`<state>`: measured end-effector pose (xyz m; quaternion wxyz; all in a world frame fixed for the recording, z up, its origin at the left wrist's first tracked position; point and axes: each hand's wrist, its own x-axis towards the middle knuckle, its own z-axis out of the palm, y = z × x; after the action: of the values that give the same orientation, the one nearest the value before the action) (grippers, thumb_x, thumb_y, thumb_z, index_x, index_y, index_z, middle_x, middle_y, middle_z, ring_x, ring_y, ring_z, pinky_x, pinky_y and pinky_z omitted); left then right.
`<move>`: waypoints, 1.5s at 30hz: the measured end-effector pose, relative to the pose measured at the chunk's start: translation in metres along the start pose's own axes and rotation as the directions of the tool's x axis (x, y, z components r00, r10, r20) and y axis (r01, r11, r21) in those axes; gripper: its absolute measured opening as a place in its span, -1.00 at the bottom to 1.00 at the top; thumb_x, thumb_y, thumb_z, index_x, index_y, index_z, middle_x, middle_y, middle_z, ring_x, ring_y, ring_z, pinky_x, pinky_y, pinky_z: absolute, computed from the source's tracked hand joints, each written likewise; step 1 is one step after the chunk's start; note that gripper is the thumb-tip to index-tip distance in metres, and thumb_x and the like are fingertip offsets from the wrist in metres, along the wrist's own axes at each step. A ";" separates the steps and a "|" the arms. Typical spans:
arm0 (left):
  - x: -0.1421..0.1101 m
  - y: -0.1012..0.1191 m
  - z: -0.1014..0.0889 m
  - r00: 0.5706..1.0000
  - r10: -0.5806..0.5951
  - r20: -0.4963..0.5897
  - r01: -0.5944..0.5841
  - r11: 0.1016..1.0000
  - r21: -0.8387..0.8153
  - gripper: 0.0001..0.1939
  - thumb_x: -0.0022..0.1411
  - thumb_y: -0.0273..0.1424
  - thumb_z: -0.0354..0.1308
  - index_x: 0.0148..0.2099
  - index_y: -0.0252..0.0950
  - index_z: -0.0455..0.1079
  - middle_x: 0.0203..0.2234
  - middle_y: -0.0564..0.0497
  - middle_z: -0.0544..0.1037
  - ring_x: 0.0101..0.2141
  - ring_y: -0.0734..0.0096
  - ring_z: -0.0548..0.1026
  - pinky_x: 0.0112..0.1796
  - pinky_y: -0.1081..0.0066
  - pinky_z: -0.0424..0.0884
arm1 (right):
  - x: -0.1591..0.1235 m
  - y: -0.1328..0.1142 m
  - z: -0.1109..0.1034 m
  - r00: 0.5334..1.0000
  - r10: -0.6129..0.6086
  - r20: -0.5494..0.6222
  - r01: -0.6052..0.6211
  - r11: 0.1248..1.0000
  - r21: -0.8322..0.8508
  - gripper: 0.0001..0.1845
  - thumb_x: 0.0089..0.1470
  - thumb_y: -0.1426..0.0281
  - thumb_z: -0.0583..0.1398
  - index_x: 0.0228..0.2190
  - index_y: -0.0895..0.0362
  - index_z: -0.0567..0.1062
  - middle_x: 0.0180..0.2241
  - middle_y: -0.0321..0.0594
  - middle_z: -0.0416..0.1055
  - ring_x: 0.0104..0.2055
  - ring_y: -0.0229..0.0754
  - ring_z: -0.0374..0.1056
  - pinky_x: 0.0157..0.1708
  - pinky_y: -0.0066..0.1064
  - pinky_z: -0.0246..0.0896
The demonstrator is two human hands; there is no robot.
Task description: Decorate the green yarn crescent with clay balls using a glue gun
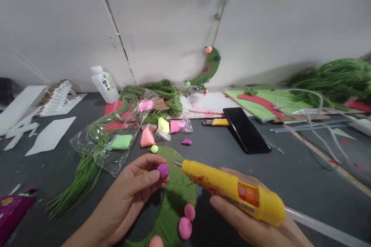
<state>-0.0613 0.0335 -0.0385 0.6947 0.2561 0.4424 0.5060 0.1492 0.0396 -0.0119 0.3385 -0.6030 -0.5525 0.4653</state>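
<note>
Between the thumb and fingers of my left hand (139,183) is a small purple clay ball (164,170). My right hand (240,216) grips a yellow hot glue gun (232,189), its metal nozzle pointing left, close to the ball but apart from it. A clear glue stick (321,225) runs out of the gun's back end. Beneath both hands lies a green yarn-wrapped crescent (179,193). Two pink clay balls (185,227) sit at its right edge, and an orange-pink ball (156,241) shows at the bottom. A pale yellow ball (154,149) is at its upper tip.
Bags of coloured clay (147,136) and green yarn (95,162) lie beyond my left hand. A bottle (104,85) stands behind them. Towards the right are a phone (246,129), a yellow utility knife (220,122) and a white cable (315,114). A decorated crescent (213,63) leans at the wall.
</note>
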 end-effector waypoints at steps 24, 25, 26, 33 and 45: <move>0.048 0.004 0.003 0.855 0.286 0.432 -0.476 0.101 0.874 -0.86 0.17 -0.50 0.10 -0.25 -0.23 0.46 -0.32 -0.02 0.48 -0.28 0.29 0.43 -0.22 0.40 0.30 | 0.028 0.010 -0.014 0.991 -0.004 0.134 -0.055 0.898 0.436 -0.67 -0.03 0.12 0.23 -0.56 0.14 0.47 -0.51 -0.23 0.44 -0.42 -0.18 0.28 -0.35 -0.38 0.19; 0.048 0.004 0.002 0.849 0.283 0.445 -0.485 0.088 0.870 -0.86 0.17 -0.50 0.10 -0.26 -0.23 0.46 -0.33 -0.02 0.48 -0.27 0.29 0.43 -0.22 0.40 0.30 | 0.028 0.011 -0.014 0.991 0.000 0.135 -0.061 0.894 0.445 -0.67 -0.03 0.12 0.23 -0.55 0.14 0.47 -0.51 -0.23 0.45 -0.41 -0.18 0.29 -0.35 -0.38 0.19; 0.048 0.004 0.001 0.845 0.281 0.455 -0.491 0.073 0.868 -0.87 0.18 -0.49 0.09 -0.26 -0.22 0.45 -0.33 -0.02 0.49 -0.27 0.28 0.43 -0.21 0.39 0.30 | 0.028 0.012 -0.014 0.991 0.006 0.134 -0.067 0.888 0.454 -0.68 -0.03 0.13 0.23 -0.54 0.14 0.48 -0.51 -0.24 0.46 -0.41 -0.17 0.30 -0.35 -0.38 0.20; 0.036 0.011 -0.014 0.872 0.203 0.445 -0.443 -0.062 0.895 -0.87 0.26 -0.45 0.03 -0.16 -0.21 0.35 -0.24 0.02 0.46 -0.21 0.35 0.40 -0.15 0.37 0.30 | 0.033 0.018 -0.014 0.988 0.009 0.156 -0.073 0.910 0.407 -0.66 -0.02 0.11 0.21 -0.54 0.13 0.50 -0.48 -0.21 0.46 -0.38 -0.14 0.33 -0.33 -0.36 0.21; 0.029 -0.001 -0.024 0.865 0.144 0.481 -0.482 -0.027 0.876 -0.88 0.31 -0.47 -0.03 -0.14 -0.17 0.28 -0.19 0.05 0.41 -0.16 0.44 0.39 -0.10 0.43 0.31 | 0.034 0.020 -0.012 0.990 0.008 0.139 -0.061 0.923 0.380 -0.65 -0.02 0.10 0.21 -0.56 0.13 0.49 -0.49 -0.20 0.45 -0.40 -0.14 0.33 -0.33 -0.33 0.21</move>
<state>-0.0788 0.0583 -0.0611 0.2423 0.8116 0.5026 0.1732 0.1662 0.0716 -0.0322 0.4034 -0.5019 -0.4619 0.6099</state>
